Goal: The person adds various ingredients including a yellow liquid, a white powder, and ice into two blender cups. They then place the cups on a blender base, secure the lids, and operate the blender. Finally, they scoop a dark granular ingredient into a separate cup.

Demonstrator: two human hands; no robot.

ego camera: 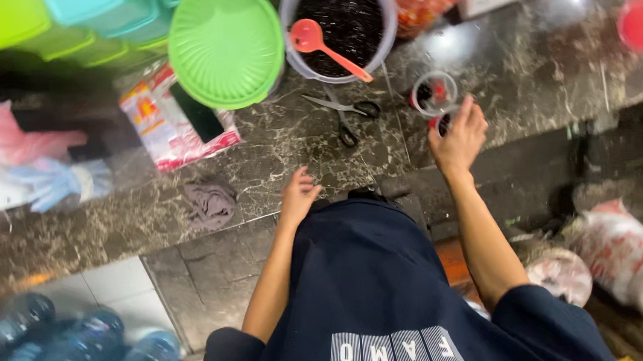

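Note:
My right hand (460,138) reaches over the dark marble counter (525,76) and its fingers close around a small red-lidded cup (440,123). Just beyond it stands a small clear plastic cup (434,93) with dark contents. My left hand (298,196) rests at the counter's front edge, fingers loosely apart and holding nothing. Black-handled scissors (348,114) lie between the two hands. Behind them a large clear tub (341,22) holds dark grains and a red scoop (325,45).
A green round lid (226,44) and coloured boxes (77,24) stand at the back left, beside a red-and-white packet (174,123). A grey rag (209,204) lies at the edge. Water bottles (70,356) lie on the floor at left, plastic bags (628,257) at right.

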